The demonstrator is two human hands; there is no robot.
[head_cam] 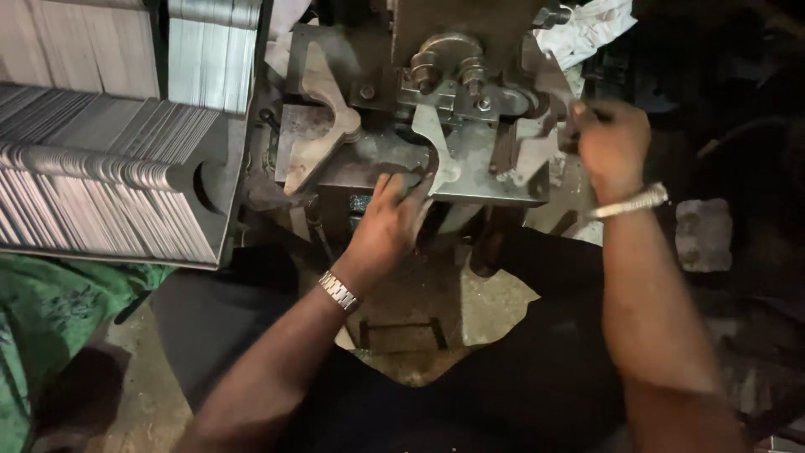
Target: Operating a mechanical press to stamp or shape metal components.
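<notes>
A grey metal press machine (470, 151) stands in front of me, with a curved metal blank (440, 151) lying on its bed. My left hand (387, 220), a metal watch on its wrist, rests against the front edge of the bed just below that blank, fingers apart. My right hand (610, 138), a bangle on its wrist, is closed around a small metal handle or piece (579, 113) at the machine's right side; what exactly it grips is blurred. Another flat cut-out plate (323, 109) leans on the machine's left part.
A large rack of stacked thin metal blanks (101, 176) fills the left. Green cloth (50, 310) lies at lower left. A white rag (587, 29) sits at the top right. A grey block (703, 235) lies on the dark floor at right.
</notes>
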